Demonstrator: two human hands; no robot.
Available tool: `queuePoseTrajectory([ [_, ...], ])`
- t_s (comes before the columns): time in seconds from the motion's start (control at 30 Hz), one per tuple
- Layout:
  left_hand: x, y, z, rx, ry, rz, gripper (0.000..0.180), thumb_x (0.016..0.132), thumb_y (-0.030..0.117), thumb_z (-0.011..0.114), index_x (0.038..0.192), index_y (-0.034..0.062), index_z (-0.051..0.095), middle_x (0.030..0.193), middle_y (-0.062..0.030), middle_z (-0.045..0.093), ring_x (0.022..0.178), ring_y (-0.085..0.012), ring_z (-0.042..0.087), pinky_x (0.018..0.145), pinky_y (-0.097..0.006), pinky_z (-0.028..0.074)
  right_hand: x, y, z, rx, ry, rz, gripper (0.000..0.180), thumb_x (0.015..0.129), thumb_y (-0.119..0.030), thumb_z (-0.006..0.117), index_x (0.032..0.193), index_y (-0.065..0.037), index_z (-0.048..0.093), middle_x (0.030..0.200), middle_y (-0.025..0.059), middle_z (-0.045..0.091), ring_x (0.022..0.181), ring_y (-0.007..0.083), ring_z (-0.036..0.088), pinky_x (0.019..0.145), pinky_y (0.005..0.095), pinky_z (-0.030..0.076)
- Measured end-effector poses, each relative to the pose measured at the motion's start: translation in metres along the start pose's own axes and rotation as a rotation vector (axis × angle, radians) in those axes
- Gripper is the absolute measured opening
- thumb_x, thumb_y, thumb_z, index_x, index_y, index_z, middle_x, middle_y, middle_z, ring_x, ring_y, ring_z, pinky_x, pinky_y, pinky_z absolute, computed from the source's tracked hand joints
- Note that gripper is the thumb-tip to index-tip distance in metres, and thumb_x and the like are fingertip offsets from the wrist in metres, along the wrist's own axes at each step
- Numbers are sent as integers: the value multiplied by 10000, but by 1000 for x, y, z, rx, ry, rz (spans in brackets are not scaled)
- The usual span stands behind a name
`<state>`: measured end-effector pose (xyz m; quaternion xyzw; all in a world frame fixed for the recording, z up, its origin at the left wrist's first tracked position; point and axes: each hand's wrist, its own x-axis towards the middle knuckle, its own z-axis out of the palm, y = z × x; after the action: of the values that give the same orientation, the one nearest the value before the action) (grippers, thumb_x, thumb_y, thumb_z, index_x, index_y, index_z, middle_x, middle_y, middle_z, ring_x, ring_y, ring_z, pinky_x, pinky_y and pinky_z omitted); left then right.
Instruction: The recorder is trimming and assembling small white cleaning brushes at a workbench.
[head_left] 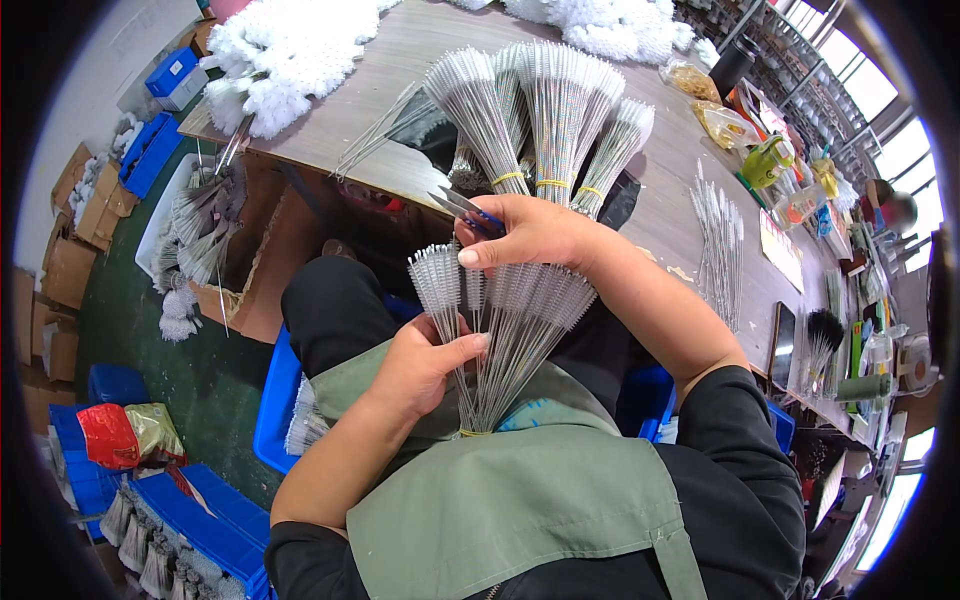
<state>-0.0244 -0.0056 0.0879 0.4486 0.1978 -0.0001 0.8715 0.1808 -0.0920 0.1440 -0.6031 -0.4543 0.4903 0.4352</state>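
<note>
- Left hand (415, 365) closed round the wire stems of a fanned bundle of thin bristle brushes (500, 320), thumb pressed across the front, so the fan stays spread with bristle heads pointing away from the body
- Yellow rubber band (474, 433) just below the left fingers, cinching the stems into one bunch
- Right hand (530, 235) above the bristle tips, curled round small blue-handled scissors (465, 208), blades poking out beyond the knuckles toward the left; thumb resting near the brush heads, seemingly to steady them
- Whether the scissor blades stand apart or together: cannot tell
- Beyond the right fingers, on the wooden table (400, 50), more banded brush bundles (545, 120) lying fanned, handy for reach
- Green apron (520, 500) beneath both hands
</note>
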Motion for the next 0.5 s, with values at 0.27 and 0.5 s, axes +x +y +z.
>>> queuePoseTrajectory([
  [0.27,-3,-1,-2,-87,79,-23,273,822,125,691,1025,-9,566,916,-70,608,769,-150,614,706,-303,527,-3,-1,1,40,25,-94,284,783,-206,743,917,-51,546,780,-22,550,739,79,528,689,245,440],
  [0.5,-5,0,-5,-172,32,-16,228,870,88,620,1069,-12,573,902,-80,618,782,-172,626,722,-316,538,-5,2,-3,2,10,-26,266,784,-248,738,894,-59,587,776,-20,568,777,77,527,726,253,432],
])
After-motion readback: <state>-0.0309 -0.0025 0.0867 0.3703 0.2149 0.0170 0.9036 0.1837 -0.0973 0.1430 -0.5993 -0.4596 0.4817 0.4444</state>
